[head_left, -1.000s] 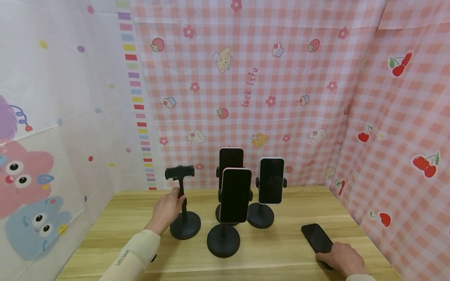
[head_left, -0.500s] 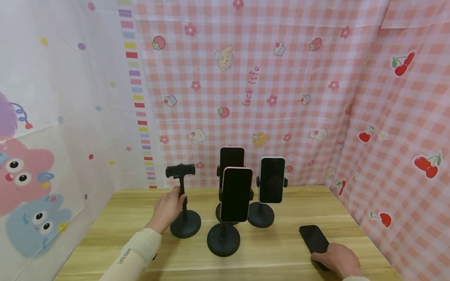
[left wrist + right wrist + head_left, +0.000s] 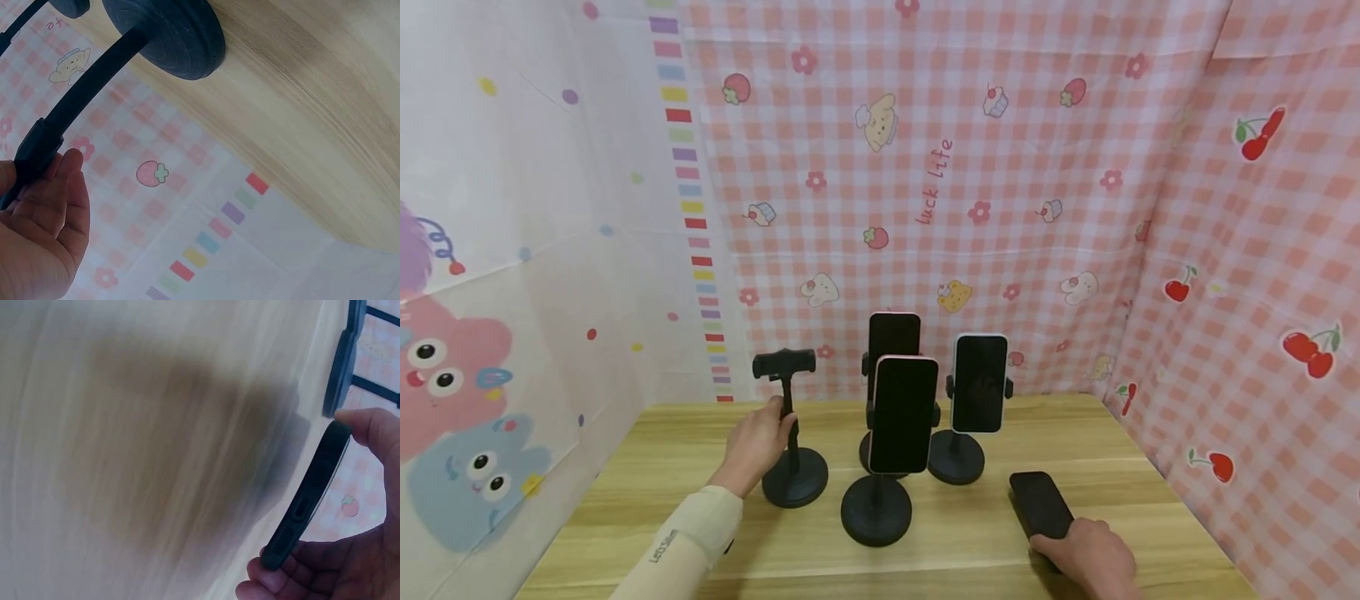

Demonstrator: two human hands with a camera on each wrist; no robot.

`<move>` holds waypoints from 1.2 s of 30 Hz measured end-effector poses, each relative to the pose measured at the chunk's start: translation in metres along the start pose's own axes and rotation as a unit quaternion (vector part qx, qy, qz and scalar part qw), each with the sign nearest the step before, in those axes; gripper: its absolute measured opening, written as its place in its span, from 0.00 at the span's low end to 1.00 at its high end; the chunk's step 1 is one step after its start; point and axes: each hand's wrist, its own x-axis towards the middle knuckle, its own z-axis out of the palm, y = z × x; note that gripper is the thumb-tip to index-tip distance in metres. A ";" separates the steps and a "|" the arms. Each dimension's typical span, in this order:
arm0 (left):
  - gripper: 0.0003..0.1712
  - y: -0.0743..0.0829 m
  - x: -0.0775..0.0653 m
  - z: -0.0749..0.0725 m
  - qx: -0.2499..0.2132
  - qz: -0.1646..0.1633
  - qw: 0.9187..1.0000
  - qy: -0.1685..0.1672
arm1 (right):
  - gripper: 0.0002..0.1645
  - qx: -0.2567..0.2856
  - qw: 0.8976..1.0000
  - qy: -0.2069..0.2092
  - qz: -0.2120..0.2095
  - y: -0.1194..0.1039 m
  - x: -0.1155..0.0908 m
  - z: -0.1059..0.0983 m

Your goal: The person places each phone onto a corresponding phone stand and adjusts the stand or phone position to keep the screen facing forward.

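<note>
My left hand (image 3: 756, 442) grips the stem of a black phone stand (image 3: 795, 482) on the left of the table, thumb and fingers around it. The clamp (image 3: 784, 363) atop this stand has no phone in it. The left wrist view shows the stem (image 3: 94, 84) running from the fingers to the round base (image 3: 172, 37). At the lower right, my right hand (image 3: 1093, 558) holds a black smartphone (image 3: 1041, 504) by its near end. In the right wrist view the phone (image 3: 306, 497) is pinched between thumb and fingers, above the tabletop, with its port edge showing.
Three more stands hold phones upright: a pink-edged one (image 3: 904, 415) in front, a dark one (image 3: 892, 333) partly hidden behind it, and a white-edged one (image 3: 979, 385) to their right. Patterned cloth (image 3: 1030, 167) hangs behind and beside the wooden table (image 3: 970, 542).
My right hand has moved left with the smartphone, which has come up from the tabletop. The left hand keeps its grip on the phone stand, which has stayed in place.
</note>
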 end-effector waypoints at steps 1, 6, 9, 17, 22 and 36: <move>0.10 0.000 0.000 0.000 0.000 0.000 1.000 0.001 | 0.48 0.002 1.000 0.003 0.003 -0.003 -0.001 0.000; 0.10 0.001 0.000 -0.002 0.003 0.004 1.000 0.005 | 0.54 0.006 1.000 0.015 0.016 -0.016 -0.005 0.002; 0.10 0.002 0.000 -0.002 0.005 0.004 1.000 0.002 | 0.55 0.010 0.999 0.027 0.020 -0.024 -0.009 0.006; 0.10 0.002 0.000 -0.003 0.002 -0.001 1.000 -0.005 | 0.54 0.025 0.997 0.067 0.023 -0.039 -0.019 0.016; 0.10 0.002 0.000 -0.004 0.002 -0.004 1.000 -0.009 | 0.54 0.036 0.996 0.082 0.024 -0.045 -0.025 0.018; 0.10 0.003 0.000 -0.006 -0.005 -0.006 1.000 -0.020 | 0.67 0.057 0.996 0.054 0.032 -0.059 -0.037 0.021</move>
